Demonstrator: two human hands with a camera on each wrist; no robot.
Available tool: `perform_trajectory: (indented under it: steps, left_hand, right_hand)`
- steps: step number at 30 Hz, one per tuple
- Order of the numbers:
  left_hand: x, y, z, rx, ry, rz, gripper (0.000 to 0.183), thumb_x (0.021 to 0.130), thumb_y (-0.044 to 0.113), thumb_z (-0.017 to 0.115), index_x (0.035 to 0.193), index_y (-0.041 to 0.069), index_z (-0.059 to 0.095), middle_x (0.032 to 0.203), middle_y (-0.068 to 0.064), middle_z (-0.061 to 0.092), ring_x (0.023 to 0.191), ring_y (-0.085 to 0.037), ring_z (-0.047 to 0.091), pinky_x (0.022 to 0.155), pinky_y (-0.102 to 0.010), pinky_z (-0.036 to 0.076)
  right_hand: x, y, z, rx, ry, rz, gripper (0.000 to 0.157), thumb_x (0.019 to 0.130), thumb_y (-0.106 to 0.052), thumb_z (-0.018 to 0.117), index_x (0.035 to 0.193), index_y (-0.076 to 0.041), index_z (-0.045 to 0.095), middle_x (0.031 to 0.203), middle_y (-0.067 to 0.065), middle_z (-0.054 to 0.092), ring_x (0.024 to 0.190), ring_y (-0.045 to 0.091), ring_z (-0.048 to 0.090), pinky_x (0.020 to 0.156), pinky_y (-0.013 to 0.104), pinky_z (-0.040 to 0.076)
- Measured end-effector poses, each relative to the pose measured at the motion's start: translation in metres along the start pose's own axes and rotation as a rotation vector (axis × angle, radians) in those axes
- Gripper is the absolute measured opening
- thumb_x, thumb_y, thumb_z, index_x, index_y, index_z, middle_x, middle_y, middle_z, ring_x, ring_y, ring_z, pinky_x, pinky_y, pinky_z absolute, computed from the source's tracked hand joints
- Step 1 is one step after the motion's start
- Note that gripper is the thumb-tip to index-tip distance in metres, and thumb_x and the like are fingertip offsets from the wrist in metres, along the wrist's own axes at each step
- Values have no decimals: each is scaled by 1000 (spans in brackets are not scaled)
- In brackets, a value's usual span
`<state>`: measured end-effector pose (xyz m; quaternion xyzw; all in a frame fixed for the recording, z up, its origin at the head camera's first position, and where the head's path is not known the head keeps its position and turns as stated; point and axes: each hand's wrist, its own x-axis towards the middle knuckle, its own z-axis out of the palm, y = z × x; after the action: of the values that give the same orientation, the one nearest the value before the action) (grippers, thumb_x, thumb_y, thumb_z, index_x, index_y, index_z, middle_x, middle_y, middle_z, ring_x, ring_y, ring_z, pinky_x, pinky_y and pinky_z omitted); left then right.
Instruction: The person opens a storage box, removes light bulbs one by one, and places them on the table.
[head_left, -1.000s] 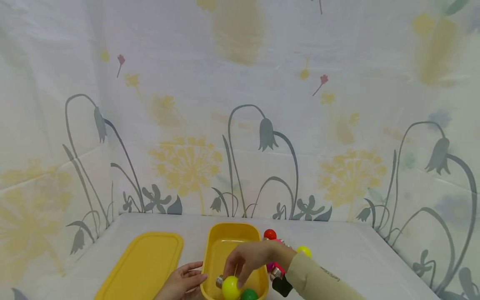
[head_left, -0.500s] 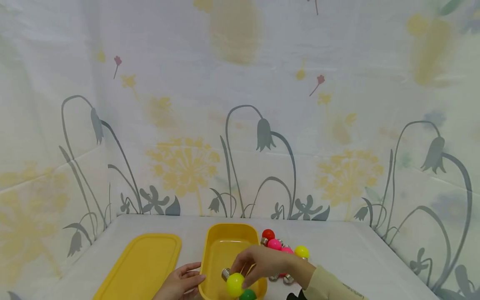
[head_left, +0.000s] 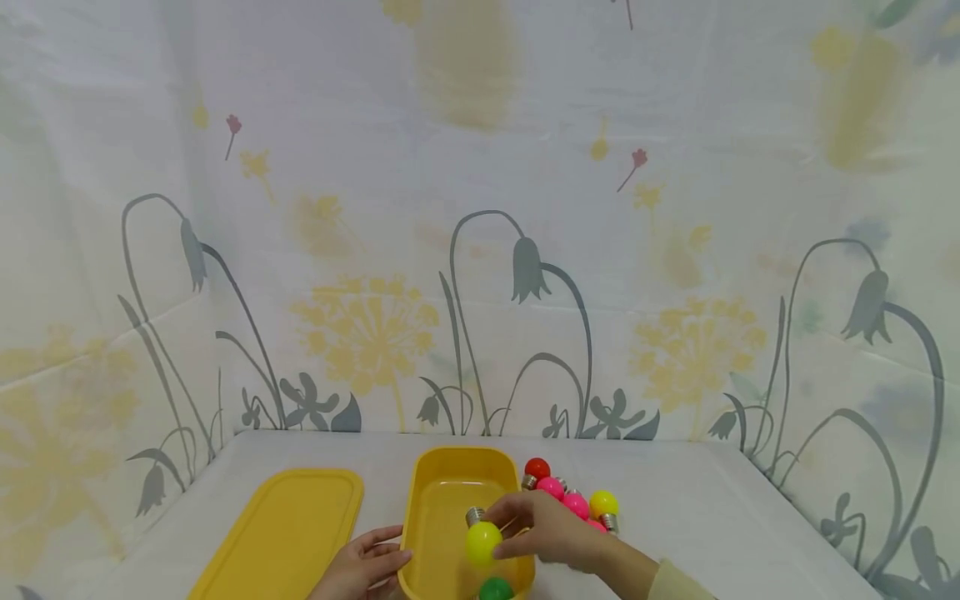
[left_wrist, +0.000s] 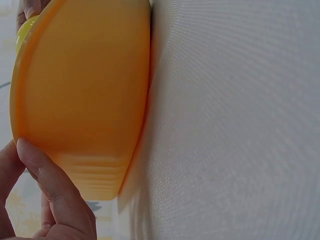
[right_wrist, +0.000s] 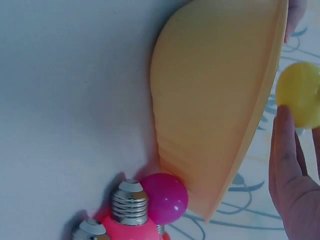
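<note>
My right hand (head_left: 551, 529) pinches a yellow light bulb (head_left: 483, 544) over the yellow plastic box (head_left: 465, 454), its metal screw base pointing up and away. In the right wrist view the same yellow bulb (right_wrist: 299, 95) shows above the box's rim, held at the fingertips. My left hand (head_left: 367, 562) grips the box's left rim; in the left wrist view the thumb and fingers (left_wrist: 42, 165) pinch that edge. Inside the box, at its near end, lies a green bulb (head_left: 496, 589).
A flat yellow lid (head_left: 281, 533) lies left of the box. Right of the box lie several bulbs: a red one (head_left: 537, 469), pink ones (head_left: 576, 503), a yellow one (head_left: 603, 503) and a magenta one (right_wrist: 167, 199). A flower-printed curtain (head_left: 480, 250) hangs behind the table.
My right hand has lifted the yellow bulb up from low in the box, moving it away and slightly right. The left hand keeps its grip on the rim.
</note>
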<state>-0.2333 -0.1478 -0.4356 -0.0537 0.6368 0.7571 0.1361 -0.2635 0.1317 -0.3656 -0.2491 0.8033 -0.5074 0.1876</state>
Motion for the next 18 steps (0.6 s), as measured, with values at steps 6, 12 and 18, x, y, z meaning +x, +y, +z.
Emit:
perform_trajectory:
  steps: [6, 12, 18]
  left_hand:
    - [0, 2, 0, 7, -14, 7, 60, 84, 19, 71, 129, -9, 43, 94, -6, 59, 78, -14, 61, 73, -28, 52]
    - [2, 2, 1, -20, -29, -13, 62, 84, 18, 71, 130, -9, 41, 95, -8, 59, 81, -16, 62, 76, -30, 52]
    - [3, 1, 0, -25, -16, -34, 64, 82, 18, 73, 131, -9, 41, 96, -9, 59, 81, -17, 63, 77, -31, 52]
  right_hand:
    - [-6, 7, -3, 38, 89, 14, 32, 79, -15, 75, 108, -7, 65, 100, 3, 63, 86, 21, 59, 77, 32, 53]
    - [-20, 16, -9, 103, 174, 42, 38, 78, -15, 76, 111, -4, 63, 102, 5, 64, 85, 20, 59, 75, 33, 53]
    - [-35, 25, -16, 87, 235, 85, 42, 78, -19, 76, 114, -3, 62, 102, 5, 64, 84, 20, 60, 73, 35, 53]
